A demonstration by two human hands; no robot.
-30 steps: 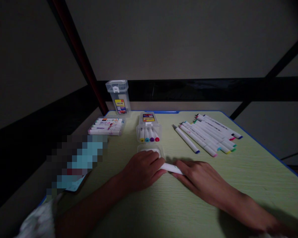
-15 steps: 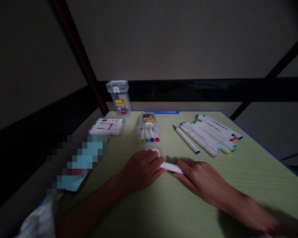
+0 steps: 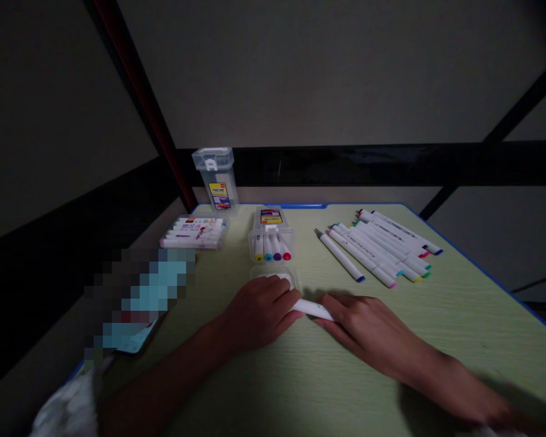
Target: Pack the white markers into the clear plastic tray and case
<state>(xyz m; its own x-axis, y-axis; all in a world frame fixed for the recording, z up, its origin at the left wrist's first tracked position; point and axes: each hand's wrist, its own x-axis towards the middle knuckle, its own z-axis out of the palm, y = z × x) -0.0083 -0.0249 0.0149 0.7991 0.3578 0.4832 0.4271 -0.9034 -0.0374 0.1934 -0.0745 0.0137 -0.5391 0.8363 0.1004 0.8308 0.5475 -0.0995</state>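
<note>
A white marker [image 3: 313,309] spans the gap between my two hands near the middle of the table. My left hand [image 3: 261,312] is closed round one end, and my right hand [image 3: 357,321] grips the other, so both ends are hidden. Just beyond my left hand lies a clear plastic lid [image 3: 260,272], partly covered by my fingers. Behind it, a clear marker case [image 3: 272,233] lies on its side with its mouth toward me. White markers with yellow, blue, purple and red ends show inside it.
Loose white markers [image 3: 382,246] lie in a group at the right, with a blue-ended marker [image 3: 341,256] at their near side. A flat pack of markers [image 3: 194,233] and an upright clear case [image 3: 219,182] are at the back left. A pixelated light-blue object [image 3: 139,340] lies left.
My hands hold the marker in nearly the same place. The whole view has shifted very slightly; nothing else has visibly moved.
</note>
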